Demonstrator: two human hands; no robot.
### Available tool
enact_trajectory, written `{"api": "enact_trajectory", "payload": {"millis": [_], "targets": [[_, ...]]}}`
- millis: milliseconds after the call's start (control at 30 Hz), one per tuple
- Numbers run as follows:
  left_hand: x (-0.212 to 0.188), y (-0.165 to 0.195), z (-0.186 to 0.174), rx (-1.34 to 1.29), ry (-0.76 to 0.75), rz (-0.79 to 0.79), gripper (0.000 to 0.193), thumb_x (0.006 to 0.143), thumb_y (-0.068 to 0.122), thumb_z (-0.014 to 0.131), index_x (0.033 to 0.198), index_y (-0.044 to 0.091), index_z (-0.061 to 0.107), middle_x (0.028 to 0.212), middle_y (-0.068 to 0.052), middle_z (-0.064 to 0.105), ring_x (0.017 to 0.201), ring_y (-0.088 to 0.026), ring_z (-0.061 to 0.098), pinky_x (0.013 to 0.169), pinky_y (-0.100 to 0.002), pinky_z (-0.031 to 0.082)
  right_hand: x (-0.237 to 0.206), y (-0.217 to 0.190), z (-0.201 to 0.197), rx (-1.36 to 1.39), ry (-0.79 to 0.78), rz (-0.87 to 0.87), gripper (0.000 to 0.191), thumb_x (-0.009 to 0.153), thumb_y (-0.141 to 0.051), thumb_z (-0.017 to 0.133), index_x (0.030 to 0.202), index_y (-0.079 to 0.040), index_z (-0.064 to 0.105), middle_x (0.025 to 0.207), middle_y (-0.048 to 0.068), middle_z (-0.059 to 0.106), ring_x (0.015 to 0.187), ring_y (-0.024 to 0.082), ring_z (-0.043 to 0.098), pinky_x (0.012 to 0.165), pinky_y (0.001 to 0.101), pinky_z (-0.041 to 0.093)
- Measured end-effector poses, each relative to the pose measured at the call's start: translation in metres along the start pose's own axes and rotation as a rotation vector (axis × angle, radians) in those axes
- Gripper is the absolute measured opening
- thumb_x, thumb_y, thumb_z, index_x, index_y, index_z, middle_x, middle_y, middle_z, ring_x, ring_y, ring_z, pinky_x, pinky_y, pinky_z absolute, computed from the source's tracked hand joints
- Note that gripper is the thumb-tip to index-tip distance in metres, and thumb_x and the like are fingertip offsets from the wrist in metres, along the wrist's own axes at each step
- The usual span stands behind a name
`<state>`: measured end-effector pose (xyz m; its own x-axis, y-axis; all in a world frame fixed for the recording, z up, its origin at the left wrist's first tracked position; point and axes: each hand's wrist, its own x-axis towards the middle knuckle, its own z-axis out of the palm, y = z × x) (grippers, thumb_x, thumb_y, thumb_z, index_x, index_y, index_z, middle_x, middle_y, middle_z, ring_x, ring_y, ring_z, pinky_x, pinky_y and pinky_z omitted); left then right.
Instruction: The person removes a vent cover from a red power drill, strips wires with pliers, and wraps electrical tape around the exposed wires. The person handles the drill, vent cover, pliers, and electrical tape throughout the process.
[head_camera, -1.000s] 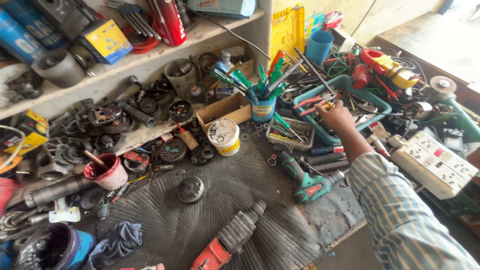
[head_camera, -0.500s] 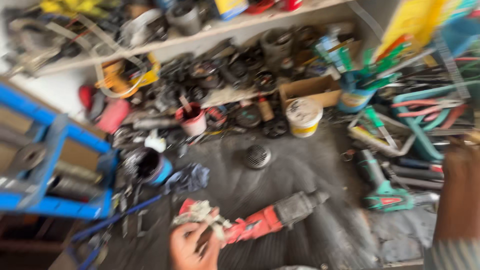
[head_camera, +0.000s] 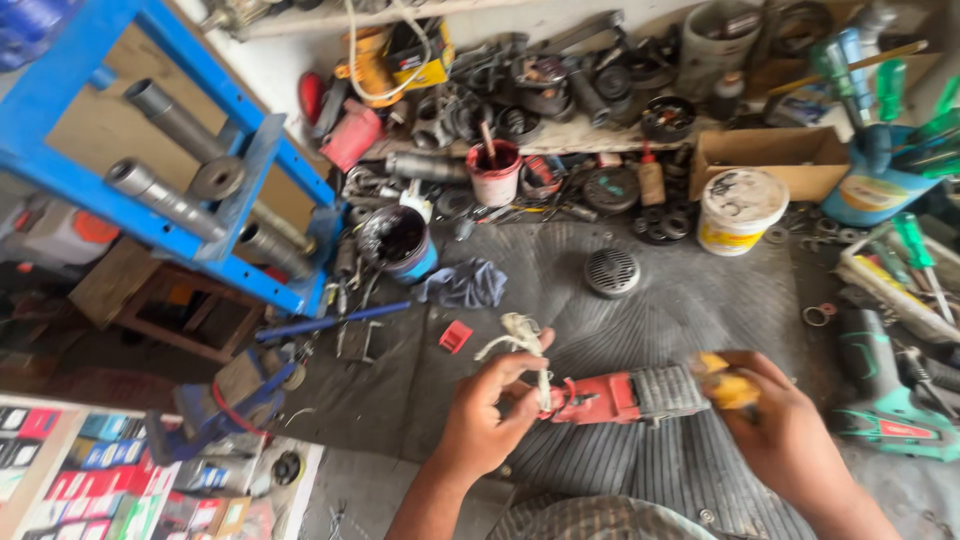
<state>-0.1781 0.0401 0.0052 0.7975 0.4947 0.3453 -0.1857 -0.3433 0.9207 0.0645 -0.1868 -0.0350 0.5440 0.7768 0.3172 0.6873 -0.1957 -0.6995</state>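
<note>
A red power tool with a grey ribbed front part lies across the dark rubber mat close to me. My left hand grips its rear end together with a knotted whitish cord that sticks up between the fingers. My right hand is closed around a yellow-handled tool, blurred, held against the grey front of the red tool.
A green drill lies at the right. On the mat sit a round grey vent cover, a blue rag, a white tub, a black-filled pot. A blue metal rack stands left; cluttered shelf behind.
The view swung left and down. My right hand left the tool pile at the right and came to the red tool with a yellow-handled tool. My left hand took hold of its rear.
</note>
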Motion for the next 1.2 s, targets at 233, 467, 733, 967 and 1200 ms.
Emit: {"api": "enact_trajectory", "payload": {"millis": [233,467,733,967,1200], "targets": [[-0.006,0.029,-0.021,0.173,-0.179,0.022,0.046,0.084,-0.006,0.073,0.126,0.004,0.056,0.139,-0.015,0.065,0.088,-0.015,0.079,0.059,-0.024,0.058,0.034,-0.073,0.002,-0.239,-0.349,-0.263,0.047,0.063,-0.002,0.074,0.109,-0.008,0.071,0.127,0.008,0.061,0.114,0.030,0.059,0.096,0.0414,0.048],[-0.010,0.034,-0.030,0.114,-0.282,-0.057,0.047,0.087,-0.002,0.076,0.129,0.007,0.057,0.132,-0.013,0.070,0.100,-0.023,0.080,0.073,-0.030,0.062,0.042,-0.106,0.013,-0.174,-0.469,-0.408,0.046,0.062,-0.007,0.079,0.107,-0.010,0.072,0.129,0.008,0.061,0.112,0.030,0.060,0.096,0.0411,0.048],[-0.014,0.032,-0.023,0.025,-0.313,-0.053,0.044,0.088,-0.001,0.076,0.128,0.007,0.058,0.138,-0.013,0.069,0.104,-0.024,0.079,0.088,-0.034,0.066,0.042,-0.103,0.022,-0.174,-0.489,-0.446,0.043,0.065,-0.011,0.081,0.106,-0.006,0.068,0.124,0.009,0.061,0.106,0.030,0.062,0.089,0.0415,0.051],[-0.019,0.035,-0.031,-0.110,-0.408,-0.064,0.055,0.087,0.009,0.071,0.139,0.003,0.057,0.154,-0.015,0.058,0.116,-0.022,0.076,0.081,-0.027,0.059,0.042,-0.084,0.031,-0.086,-0.550,-0.371,0.046,0.067,-0.011,0.079,0.110,-0.005,0.065,0.111,0.010,0.065,0.092,0.032,0.069,0.078,0.0420,0.056],[-0.017,0.038,-0.039,-0.315,-0.480,-0.235,0.097,0.080,0.069,0.070,0.148,0.002,0.051,0.166,-0.018,0.046,0.121,-0.021,0.071,0.071,-0.021,0.047,0.039,-0.076,0.041,-0.056,-0.494,-0.312,0.057,0.072,-0.034,0.092,0.109,-0.007,0.057,0.094,0.007,0.074,0.083,0.032,0.075,0.067,0.0409,0.059]]}}
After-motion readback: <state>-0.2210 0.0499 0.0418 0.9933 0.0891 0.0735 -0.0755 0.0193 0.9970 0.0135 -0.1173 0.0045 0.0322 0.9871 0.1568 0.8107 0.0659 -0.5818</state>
